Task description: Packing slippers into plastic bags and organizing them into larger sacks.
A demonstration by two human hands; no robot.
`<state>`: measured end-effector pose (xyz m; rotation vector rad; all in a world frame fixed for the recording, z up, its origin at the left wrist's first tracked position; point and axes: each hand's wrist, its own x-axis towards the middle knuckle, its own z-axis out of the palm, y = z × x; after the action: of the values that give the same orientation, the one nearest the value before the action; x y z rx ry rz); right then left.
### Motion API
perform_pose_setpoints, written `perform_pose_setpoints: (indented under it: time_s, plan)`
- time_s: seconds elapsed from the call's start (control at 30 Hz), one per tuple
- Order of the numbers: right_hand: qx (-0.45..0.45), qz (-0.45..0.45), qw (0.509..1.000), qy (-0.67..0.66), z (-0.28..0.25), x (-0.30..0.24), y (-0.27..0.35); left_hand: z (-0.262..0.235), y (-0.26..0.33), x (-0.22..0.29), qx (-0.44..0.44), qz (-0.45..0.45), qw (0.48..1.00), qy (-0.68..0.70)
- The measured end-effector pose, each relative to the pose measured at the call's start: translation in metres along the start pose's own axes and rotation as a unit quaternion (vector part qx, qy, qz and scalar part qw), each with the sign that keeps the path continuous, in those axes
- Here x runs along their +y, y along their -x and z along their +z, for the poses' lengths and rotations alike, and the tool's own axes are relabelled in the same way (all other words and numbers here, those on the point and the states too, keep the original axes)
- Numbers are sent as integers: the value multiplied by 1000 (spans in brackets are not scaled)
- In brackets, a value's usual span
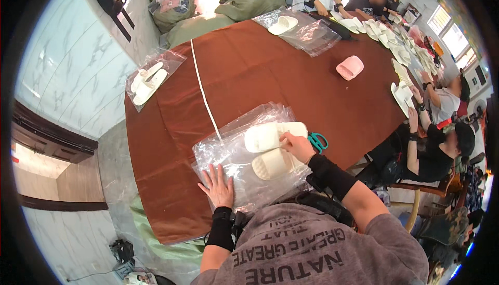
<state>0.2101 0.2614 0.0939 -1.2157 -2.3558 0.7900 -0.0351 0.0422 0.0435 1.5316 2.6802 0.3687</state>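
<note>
My left hand (219,189) lies flat with fingers spread on a stack of clear plastic bags (236,152) near the table's front edge. On the right part of that stack lie two cream-white slippers, the upper slipper (262,137) slightly farther off and the lower slipper (273,164) nearer me. My right hand (298,148) is closed over the inner side of the upper slipper, its fingers curled and partly hiding both slippers. Right beside it rest scissors with teal handles (318,142). Black bands wrap both of my wrists.
A bagged pair of white slippers (148,86) lies at the far left of the brown-covered table (166,181). A pink slipper (350,68) sits to the right. Farther back are plastic bags with a white slipper (283,24). Several people handle rows of white slippers (385,34) along the right.
</note>
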Motion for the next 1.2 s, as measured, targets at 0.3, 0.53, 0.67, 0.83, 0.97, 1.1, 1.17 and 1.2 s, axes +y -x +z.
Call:
perform_pose_setpoints:
  time_s: [0.3,0.53,0.67,0.83,0.97,1.1,1.17,1.2]
  plan:
    - [-8,126,951,-282,-50,27,-4,2,2,-3,-17,-10,1000,14]
    - [23,104,974,198,-49,90,18,-26,0,-14,-56,32,995,80]
    - [1,67,968,243,-46,116,21,-49,7,-9,48,66,995,49]
    - [-61,25,976,206,-57,91,20,-52,0,27,49,83,983,156]
    - [-84,5,973,213,-60,96,24,-25,-29,75,43,16,977,210]
    - [-86,-45,967,235,-57,99,23,5,-45,86,11,-48,972,228]
    - [-89,-47,965,243,-63,101,20,6,-51,93,-16,-99,960,262]
    - [-98,12,971,216,-71,100,19,3,-53,98,-15,-99,960,263]
